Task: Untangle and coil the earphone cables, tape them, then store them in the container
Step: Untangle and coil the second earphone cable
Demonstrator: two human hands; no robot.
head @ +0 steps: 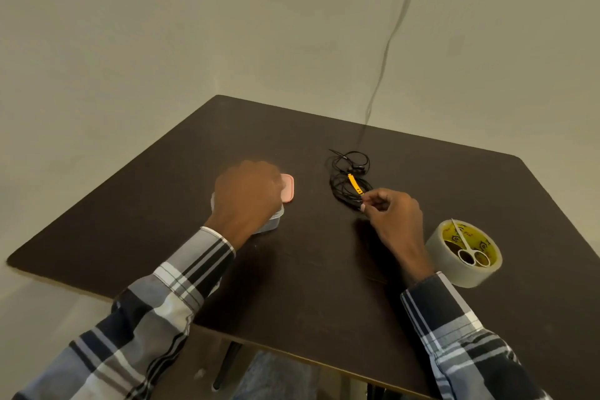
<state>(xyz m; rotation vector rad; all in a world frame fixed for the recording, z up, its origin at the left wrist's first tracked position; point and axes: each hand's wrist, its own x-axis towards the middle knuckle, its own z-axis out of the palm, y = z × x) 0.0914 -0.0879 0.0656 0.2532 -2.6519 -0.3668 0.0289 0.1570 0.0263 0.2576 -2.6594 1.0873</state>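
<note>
A black earphone cable bundle (349, 178) lies tangled on the dark table, with a yellow tie (354, 183) across it. My right hand (394, 216) pinches the near end of the bundle between thumb and fingers. My left hand (248, 198) rests on top of a small clear plastic container (274, 221), covering most of it. A pink lid (288, 187) shows just past the fingers; whether the hand grips it is hidden. A roll of clear tape (464, 253) stands at the right, with small scissors (470, 253) lying across its top.
The dark table (308, 269) has its near edge at the bottom and a corner at the left. A pale wall stands behind it, and a thin wire (389, 42) hangs down the wall to the table's far edge.
</note>
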